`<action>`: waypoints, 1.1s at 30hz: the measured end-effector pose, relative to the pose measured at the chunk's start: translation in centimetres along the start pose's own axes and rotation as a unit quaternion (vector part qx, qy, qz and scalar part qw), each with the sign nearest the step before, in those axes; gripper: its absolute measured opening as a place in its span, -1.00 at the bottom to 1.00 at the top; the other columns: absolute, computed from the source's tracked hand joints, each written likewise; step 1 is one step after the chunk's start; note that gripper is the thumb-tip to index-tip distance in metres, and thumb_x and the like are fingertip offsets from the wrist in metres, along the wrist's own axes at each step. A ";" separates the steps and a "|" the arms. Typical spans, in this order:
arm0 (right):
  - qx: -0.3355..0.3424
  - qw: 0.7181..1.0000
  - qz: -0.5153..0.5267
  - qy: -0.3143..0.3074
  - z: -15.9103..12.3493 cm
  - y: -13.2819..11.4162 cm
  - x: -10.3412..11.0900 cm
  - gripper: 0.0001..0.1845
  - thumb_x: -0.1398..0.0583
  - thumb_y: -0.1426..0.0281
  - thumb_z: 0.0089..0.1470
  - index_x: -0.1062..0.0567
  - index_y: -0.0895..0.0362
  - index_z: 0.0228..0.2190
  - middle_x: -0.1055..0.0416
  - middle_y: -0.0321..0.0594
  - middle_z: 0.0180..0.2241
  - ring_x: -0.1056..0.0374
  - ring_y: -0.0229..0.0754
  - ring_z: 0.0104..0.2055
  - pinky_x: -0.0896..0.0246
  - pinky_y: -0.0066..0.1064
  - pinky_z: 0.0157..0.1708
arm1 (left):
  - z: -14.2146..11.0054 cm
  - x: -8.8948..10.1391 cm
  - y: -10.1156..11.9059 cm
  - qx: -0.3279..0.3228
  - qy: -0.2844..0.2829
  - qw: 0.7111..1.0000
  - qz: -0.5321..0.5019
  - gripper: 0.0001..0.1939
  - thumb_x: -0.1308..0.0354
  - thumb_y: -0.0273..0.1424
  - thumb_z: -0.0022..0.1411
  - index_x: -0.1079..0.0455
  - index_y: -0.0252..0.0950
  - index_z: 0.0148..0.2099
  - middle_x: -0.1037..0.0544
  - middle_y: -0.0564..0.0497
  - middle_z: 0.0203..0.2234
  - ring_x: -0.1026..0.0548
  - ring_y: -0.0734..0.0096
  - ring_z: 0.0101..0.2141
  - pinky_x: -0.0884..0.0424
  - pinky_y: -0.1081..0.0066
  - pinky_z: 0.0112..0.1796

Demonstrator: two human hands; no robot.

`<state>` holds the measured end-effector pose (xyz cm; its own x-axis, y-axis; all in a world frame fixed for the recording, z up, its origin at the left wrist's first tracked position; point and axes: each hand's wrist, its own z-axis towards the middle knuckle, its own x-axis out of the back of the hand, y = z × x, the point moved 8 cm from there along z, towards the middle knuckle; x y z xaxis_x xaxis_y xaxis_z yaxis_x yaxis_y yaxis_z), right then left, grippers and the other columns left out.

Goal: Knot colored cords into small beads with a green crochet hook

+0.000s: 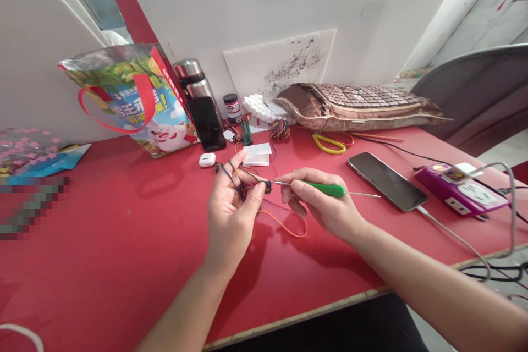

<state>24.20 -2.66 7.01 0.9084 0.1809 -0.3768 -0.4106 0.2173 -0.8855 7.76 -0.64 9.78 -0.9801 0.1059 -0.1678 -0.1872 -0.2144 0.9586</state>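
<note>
My left hand [233,203] pinches a small dark multicoloured piece of crochet [268,186] between thumb and fingertips. Dark yarn [234,180] winds round its raised fingers. In my right hand [325,201] is a crochet hook with a green handle [325,189], held like a pen. The metal tip points left and meets the edge of the crochet, while a thin metal end sticks out to the right. Below the hands an orange strand [295,235] loops over the red table [144,264]. My left palm and fingers hide part of the yarn.
Behind the hands lie folded white paper [258,155], a multicoloured yarn ball [280,130], a white earbud case [207,160] and yellow-handled scissors [329,143]. A phone [388,181] and purple power strip [462,190] with cables are at right. A bag [136,104] and steel flask [198,82] stand at back left.
</note>
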 end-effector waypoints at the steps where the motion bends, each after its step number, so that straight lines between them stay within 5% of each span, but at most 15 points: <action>1: 0.000 1.000 0.002 -0.001 0.0 0.0 0.0 -0.79 -0.37 0.24 0.32 -0.78 0.06 -0.14 -0.59 -0.19 -0.40 -0.33 -0.31 -0.52 -0.21 -0.44 -0.54 | 0.0 0.0 0.0 -0.001 -0.001 1.000 0.001 -0.52 -0.37 -0.46 0.27 -0.47 -0.20 0.22 -0.54 0.13 -0.36 -0.49 0.53 -0.36 -0.44 0.51 -0.29; 33: -0.017 0.999 -0.025 0.011 0.2 -0.3 0.0 -0.70 -0.41 0.15 0.23 -0.78 0.13 -0.21 -0.57 -0.17 -0.44 -0.29 -0.29 -0.56 -0.15 -0.41 -0.58 | 0.1 0.1 0.0 0.006 -0.009 1.000 0.025 -0.48 -0.36 -0.41 0.30 -0.44 -0.17 0.28 -0.51 0.08 -0.35 -0.44 0.49 -0.42 -0.36 0.47 -0.44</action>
<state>24.28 -2.49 7.31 0.9294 0.1499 -0.3372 -0.3620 0.1924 -0.9121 7.70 -0.58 9.82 -0.9869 0.1131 -0.1152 -0.1369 -0.2077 0.9686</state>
